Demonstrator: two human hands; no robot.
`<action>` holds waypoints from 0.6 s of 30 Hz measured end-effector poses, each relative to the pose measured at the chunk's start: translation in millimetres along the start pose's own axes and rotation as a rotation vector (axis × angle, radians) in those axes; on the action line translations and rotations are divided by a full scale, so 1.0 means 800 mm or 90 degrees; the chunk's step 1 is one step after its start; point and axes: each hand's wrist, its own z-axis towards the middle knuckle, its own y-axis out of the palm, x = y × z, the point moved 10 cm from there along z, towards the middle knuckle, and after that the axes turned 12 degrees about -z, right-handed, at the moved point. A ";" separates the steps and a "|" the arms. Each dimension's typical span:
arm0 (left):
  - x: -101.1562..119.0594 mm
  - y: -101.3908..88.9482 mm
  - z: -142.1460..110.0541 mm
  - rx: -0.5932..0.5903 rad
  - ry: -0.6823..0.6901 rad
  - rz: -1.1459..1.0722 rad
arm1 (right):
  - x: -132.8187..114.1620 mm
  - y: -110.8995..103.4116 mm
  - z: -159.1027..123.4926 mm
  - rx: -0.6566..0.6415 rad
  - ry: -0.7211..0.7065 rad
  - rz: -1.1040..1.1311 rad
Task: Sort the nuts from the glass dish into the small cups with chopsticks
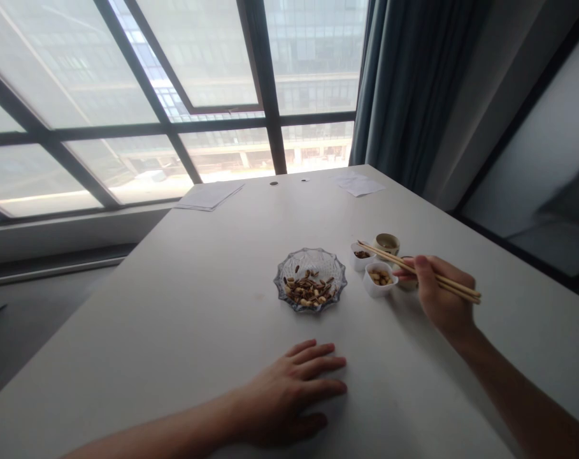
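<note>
My right hand (441, 293) grips a pair of wooden chopsticks (389, 256), whose tips reach over a small white cup with dark pieces (360, 257). Just below them stands a second white cup holding pale nuts (379, 280), and behind is a tan round cup (387, 244). Another small cup sits partly hidden behind my right hand. A cut-glass dish (311, 279) with mixed nuts and seeds rests left of the cups. My left hand (289, 394) lies flat on the white table (184, 319), fingers stretched out, holding nothing, below the dish.
A sheet of papers (209, 194) lies at the table's far left edge and another paper (360, 185) at the far right. Large windows (174, 95) run behind the table, with a grey curtain (404, 89) on the right. Floor drops off left of the table.
</note>
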 end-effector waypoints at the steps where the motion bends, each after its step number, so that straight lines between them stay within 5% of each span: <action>1: -0.001 0.000 0.000 -0.002 -0.001 0.002 | 0.004 0.002 0.001 -0.009 0.002 0.001; 9: -0.006 0.005 -0.002 -0.017 -0.011 0.015 | -0.008 0.012 -0.007 -0.026 -0.019 0.054; 18: -0.005 0.004 0.000 -0.010 -0.007 0.014 | -0.031 0.064 -0.031 -0.197 -0.059 0.085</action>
